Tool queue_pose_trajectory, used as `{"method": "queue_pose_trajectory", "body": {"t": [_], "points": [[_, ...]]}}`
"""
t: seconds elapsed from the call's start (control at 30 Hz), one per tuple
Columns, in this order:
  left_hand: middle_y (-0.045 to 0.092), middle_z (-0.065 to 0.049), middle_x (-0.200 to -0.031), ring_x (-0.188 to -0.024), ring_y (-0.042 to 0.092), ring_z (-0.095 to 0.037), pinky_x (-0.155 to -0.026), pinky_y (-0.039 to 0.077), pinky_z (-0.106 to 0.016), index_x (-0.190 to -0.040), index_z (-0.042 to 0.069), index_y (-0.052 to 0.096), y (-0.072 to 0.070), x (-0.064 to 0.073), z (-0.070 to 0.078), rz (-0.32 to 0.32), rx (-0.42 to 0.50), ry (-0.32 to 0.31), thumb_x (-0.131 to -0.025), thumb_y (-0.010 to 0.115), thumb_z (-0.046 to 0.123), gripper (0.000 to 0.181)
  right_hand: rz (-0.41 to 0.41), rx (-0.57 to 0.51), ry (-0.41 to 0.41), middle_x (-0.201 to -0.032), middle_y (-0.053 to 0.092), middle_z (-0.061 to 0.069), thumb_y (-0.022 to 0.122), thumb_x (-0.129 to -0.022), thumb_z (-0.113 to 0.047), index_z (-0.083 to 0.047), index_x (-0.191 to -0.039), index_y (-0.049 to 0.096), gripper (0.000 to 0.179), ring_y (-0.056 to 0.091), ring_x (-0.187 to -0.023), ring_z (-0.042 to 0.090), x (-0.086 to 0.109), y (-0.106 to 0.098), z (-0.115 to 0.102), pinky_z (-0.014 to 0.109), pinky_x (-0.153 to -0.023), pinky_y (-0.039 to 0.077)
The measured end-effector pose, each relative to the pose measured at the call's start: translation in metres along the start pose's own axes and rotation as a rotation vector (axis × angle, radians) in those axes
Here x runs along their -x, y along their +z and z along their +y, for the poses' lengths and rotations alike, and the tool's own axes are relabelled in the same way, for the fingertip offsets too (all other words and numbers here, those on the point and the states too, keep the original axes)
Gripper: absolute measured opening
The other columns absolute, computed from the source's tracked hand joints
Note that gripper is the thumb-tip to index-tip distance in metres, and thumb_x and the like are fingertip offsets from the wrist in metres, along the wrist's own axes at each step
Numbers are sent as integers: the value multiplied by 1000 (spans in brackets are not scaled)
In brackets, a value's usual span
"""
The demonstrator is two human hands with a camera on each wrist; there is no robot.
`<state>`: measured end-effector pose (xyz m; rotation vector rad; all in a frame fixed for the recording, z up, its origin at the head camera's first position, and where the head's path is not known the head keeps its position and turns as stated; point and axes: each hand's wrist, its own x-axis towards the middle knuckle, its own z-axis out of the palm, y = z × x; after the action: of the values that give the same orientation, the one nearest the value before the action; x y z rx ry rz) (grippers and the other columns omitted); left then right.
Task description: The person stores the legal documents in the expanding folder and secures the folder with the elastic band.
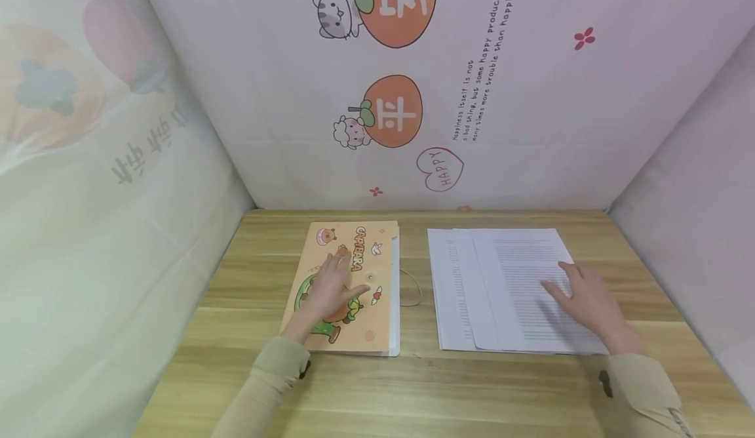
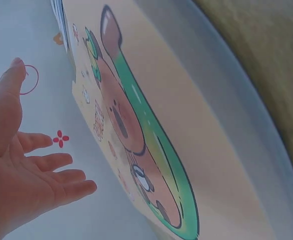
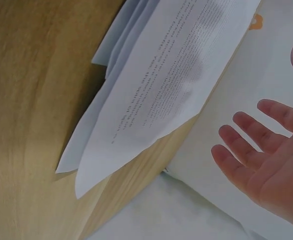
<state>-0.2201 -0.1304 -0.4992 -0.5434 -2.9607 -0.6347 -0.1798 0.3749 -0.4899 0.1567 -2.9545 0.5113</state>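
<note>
Wooden table (image 1: 483, 392) before a white printed cloth (image 1: 531, 97), with a folder (image 1: 373, 317) on the left and papers (image 1: 519, 294) on the right.

On the far cloth are orange fruit drawings, small animals and English words. The folder, light orange with the word CAPYBARA, lies flat on the left part of the table; a thin cord (image 1: 421, 290) makes a loop at its right edge. Above its cover is the left hand (image 1: 330, 290), released, with fingers extended and thumb spread, and it grasps nothing. Well to the right, the printed papers overlap one another. Over their right side is the right hand (image 1: 590, 300), also released and holding nothing, its fingers loosely spread.
</note>
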Motion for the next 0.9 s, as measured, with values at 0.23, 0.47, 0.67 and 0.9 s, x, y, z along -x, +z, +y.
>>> {"method": "queue_pose_trajectory", "body": {"t": [0.23, 0.47, 0.67, 0.9], "points": [[29, -31, -157, -145, 26, -53, -115, 30, -65, -154, -1, 29, 2, -1, 9, -9, 36, -26, -89, 65, 53, 92, -16, -36, 13, -133, 43, 46, 54, -98, -43, 16, -136, 43, 71, 40, -118, 61, 2, 1, 10, 72, -96, 34], [27, -30, -158, -148, 22, -50, -119, 26, -63, -152, -3, 32, 5, -2, 16, -46, 49, -40, -88, 67, 53, 92, -26, -35, 9, -132, 44, 46, 55, -98, -42, 18, -134, 44, 71, 41, -118, 61, 1, 3, 20, 71, -96, 35], [29, -30, -158, -146, 26, -51, -118, 29, -62, -151, -3, 34, 12, -3, 20, -71, 33, -49, -88, 67, 53, 91, -95, -34, 46, -134, 40, 47, 51, -99, -46, 20, -136, 41, 76, 38, -121, 61, 1, 1, 27, 72, -98, 33], [31, -30, -157, -146, 26, -51, -119, 25, -61, -150, -3, 35, 21, 0, 24, -80, 16, -33, -88, 66, 54, 90, -155, -45, 95, -136, 36, 49, 48, -99, -49, 20, -138, 36, 80, 35, -122, 63, 4, -1, 36, 73, -98, 32]]}}
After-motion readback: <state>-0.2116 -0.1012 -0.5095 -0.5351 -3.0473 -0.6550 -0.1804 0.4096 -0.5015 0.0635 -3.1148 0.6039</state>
